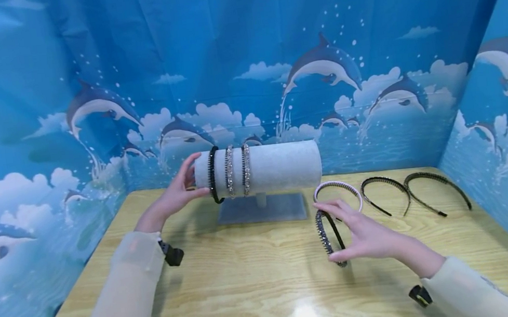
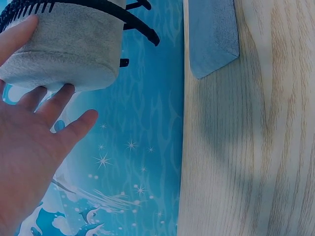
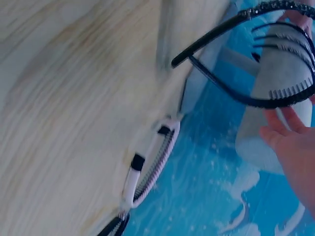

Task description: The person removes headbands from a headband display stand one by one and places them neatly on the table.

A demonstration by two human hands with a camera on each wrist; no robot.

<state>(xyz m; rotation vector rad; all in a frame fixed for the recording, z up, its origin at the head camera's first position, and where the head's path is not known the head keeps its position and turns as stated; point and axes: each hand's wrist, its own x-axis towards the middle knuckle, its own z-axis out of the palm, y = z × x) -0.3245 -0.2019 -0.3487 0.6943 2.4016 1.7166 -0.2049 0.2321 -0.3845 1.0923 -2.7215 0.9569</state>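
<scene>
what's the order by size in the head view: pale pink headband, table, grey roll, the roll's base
1. Table
2. Grey roll
3. Base
4. Pale pink headband, partly hidden by the right hand

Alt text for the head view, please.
A person's right hand holds a dark sparkly headband over a wooden table; the left hand holds one end of a grey roll stand bearing three headbands. Three more headbands lie at right.

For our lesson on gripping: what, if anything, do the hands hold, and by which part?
The right hand holds a dark beaded headband by its curved part. The left hand holds the grey roll by its left end.
</scene>
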